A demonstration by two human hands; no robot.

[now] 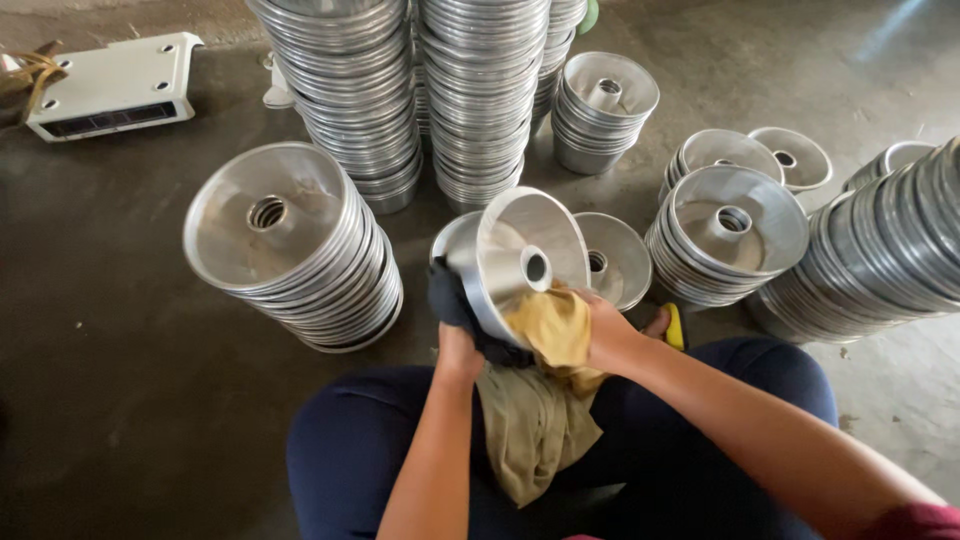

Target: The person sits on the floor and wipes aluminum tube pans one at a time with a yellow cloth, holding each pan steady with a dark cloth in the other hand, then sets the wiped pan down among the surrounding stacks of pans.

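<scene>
Two hands work over the lap: the left hand [455, 318], closed around a dark pad, grips the metal ring pan [525, 258] by its rim, tilted so its bowl faces the right hand [600, 335], which pinches a yellow cloth [545, 330] against it. Beyond, on the floor [120, 380], stand stacks of nested pans [290, 245], their bowls empty.

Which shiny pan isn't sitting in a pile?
The metal ring pan in the person's hands, tilted on its side over the lap. The right hand presses a yellow cloth into it; the rest are stacked on the floor.
</scene>
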